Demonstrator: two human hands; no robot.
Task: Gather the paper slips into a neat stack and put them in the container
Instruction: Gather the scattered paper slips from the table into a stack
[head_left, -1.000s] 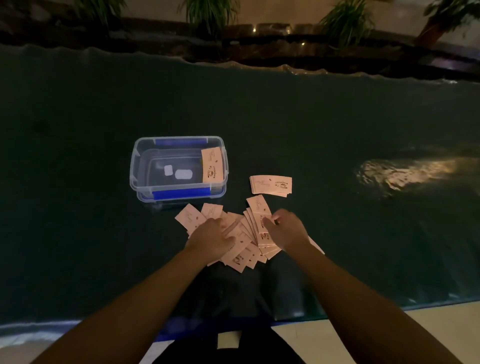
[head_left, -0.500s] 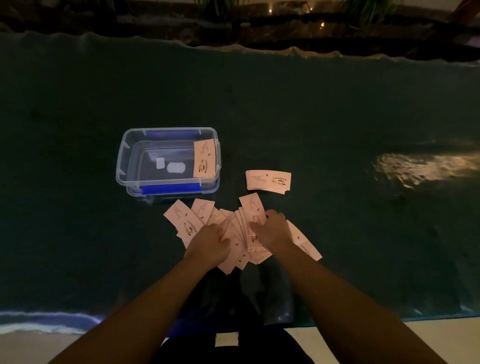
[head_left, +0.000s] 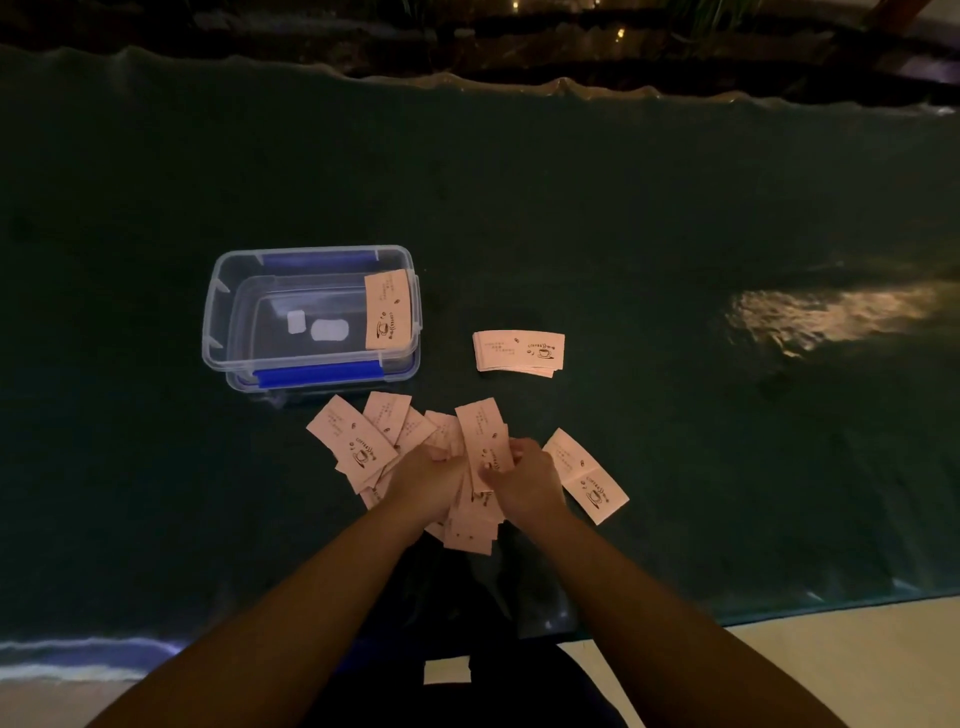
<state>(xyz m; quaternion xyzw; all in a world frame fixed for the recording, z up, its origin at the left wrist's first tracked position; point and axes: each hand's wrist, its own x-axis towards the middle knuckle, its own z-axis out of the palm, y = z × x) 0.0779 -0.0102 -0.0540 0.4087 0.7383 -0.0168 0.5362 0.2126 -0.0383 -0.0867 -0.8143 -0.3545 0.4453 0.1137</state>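
Pink paper slips (head_left: 358, 447), printed with a small coffee cup, lie fanned out on the dark table (head_left: 623, 234), and both hands are down in the middle of the heap. The left hand (head_left: 423, 480) is curled over the slips on its side, fingers bent down onto them; whether it pinches any I cannot tell. The right hand (head_left: 524, 480) is closed around a bunch of slips that stand up out of its grasp, one long slip rising past the fingertips and more poking out beneath the wrist toward the person. The two hands nearly touch, with the gathered bunch between them.

Loose slips spread out to the left of the left hand, overlapping one another. One slip (head_left: 587, 475) lies apart just right of the right hand, angled away.

Beyond the right hand, well clear of it, a neat stack (head_left: 518, 352) rests flat on the table. Beyond the left hand sits a clear plastic container (head_left: 218, 312) with blue clips, open, with one slip (head_left: 388, 310) leaning against its right wall inside.
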